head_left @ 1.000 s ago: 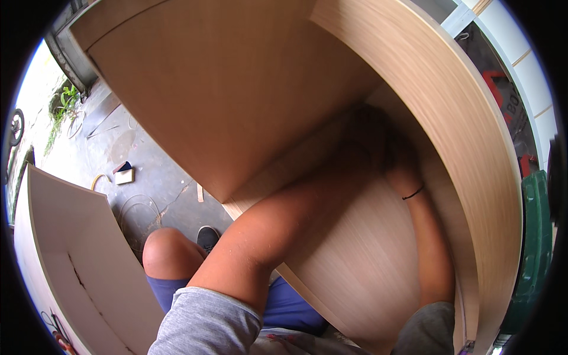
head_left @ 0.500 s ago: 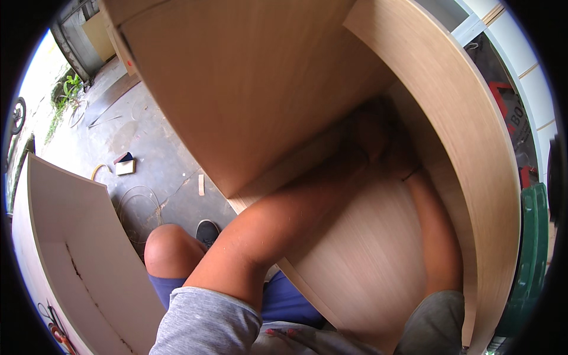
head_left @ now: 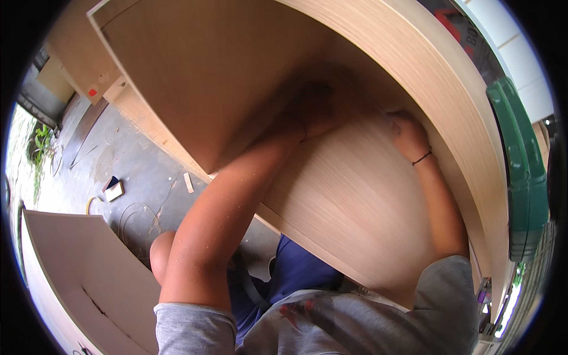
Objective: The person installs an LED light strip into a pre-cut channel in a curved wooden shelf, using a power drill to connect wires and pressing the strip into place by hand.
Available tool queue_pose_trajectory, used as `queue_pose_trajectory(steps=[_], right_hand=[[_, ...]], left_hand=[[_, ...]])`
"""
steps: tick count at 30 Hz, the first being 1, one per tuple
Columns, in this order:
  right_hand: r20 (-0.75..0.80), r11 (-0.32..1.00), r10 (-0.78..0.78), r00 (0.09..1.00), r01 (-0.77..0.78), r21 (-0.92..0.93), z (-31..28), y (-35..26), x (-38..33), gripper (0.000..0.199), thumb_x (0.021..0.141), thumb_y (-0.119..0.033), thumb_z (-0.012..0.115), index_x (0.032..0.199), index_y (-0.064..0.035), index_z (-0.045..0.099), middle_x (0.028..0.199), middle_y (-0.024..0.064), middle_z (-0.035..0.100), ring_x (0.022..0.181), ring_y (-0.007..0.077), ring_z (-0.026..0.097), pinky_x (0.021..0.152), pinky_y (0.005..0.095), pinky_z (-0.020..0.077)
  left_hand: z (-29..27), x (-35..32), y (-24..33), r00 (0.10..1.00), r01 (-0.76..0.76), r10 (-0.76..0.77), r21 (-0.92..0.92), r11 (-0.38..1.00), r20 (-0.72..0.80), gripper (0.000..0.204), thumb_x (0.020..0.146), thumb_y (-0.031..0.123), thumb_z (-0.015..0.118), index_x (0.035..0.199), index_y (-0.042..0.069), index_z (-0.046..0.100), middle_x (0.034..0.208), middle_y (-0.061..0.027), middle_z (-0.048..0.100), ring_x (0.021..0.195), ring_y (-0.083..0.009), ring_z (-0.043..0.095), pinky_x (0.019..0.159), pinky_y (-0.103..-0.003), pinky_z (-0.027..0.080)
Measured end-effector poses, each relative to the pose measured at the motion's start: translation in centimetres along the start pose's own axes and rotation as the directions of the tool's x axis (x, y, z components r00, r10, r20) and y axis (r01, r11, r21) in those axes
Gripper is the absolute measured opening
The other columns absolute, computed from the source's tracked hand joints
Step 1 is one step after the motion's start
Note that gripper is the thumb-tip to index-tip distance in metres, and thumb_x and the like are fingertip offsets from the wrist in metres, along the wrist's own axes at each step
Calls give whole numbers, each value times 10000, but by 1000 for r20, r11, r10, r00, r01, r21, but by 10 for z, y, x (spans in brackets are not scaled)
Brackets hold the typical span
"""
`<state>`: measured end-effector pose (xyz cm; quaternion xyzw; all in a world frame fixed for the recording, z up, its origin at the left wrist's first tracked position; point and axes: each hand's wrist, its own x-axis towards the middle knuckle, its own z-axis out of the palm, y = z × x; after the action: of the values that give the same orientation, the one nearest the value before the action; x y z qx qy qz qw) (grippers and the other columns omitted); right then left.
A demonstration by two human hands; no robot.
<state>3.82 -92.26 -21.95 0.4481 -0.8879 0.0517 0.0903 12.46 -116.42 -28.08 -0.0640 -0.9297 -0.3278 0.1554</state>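
Note:
I am reaching with both arms into a light wood cabinet carcass lying on its side. My left hand is deep in the shaded inner corner where the panels meet, and what it touches is hidden in shadow. My right hand, with a thin black band on its wrist, has its fingers curled against the curved-looking side panel near the same corner. Whether either hand holds something small cannot be made out. A broad wood panel rises above my left arm.
A loose pale board leans at the lower left. On the concrete floor lie a short wood offcut, a small flat block and a loop of wire. A green rounded object stands beyond the cabinet's right side.
My head has moved in and tilted, so the cabinet fills more of the view. My hands, close together in the corner before, now sit further apart, the right one more to the right.

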Motion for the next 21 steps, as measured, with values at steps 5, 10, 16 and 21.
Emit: queue_pose_trajectory(steps=[5, 10, 16, 21], right_hand=[[65, 995, 31, 997, -25, -95, -17, 14, -27, 343, 818, 21, 488, 1109, -40, 661, 1059, 189, 632, 1005, 324, 601, 875, 385, 480], [124, 984, 175, 977, -169, -57, -14, 1, -18, 364, 841, -14, 486, 1149, -97, 659, 1106, 169, 633, 1042, 308, 588, 905, 388, 466], [65, 978, 31, 997, -17, -207, -20, 0, -16, 345, 866, -71, 501, 1174, -104, 651, 1155, 173, 631, 1030, 319, 597, 938, 408, 447], [155, 914, 156, 976, -83, -397, -2, 33, -22, 327, 855, -106, 515, 1149, -100, 658, 1090, 166, 655, 1009, 326, 608, 920, 413, 460]], left_hand=[[40, 5, -16, 979, -14, 34, 101, 995, -201, 325, 865, 211, 547, 1126, 27, 606, 1143, -198, 602, 1056, -323, 576, 947, -399, 453], [47, 13, -36, 978, -62, 60, -4, 998, -201, 298, 870, 209, 536, 1096, 29, 611, 1123, -201, 602, 1059, -328, 567, 957, -396, 444], [34, 0, -24, 959, -62, 105, 166, 984, -263, 322, 783, 152, 553, 1052, -12, 619, 1146, -252, 581, 1083, -386, 543, 975, -425, 432], [29, -2, -11, 961, -24, 80, 205, 979, -266, 333, 771, 152, 557, 1049, -19, 619, 1143, -257, 584, 1095, -390, 539, 993, -433, 421]])
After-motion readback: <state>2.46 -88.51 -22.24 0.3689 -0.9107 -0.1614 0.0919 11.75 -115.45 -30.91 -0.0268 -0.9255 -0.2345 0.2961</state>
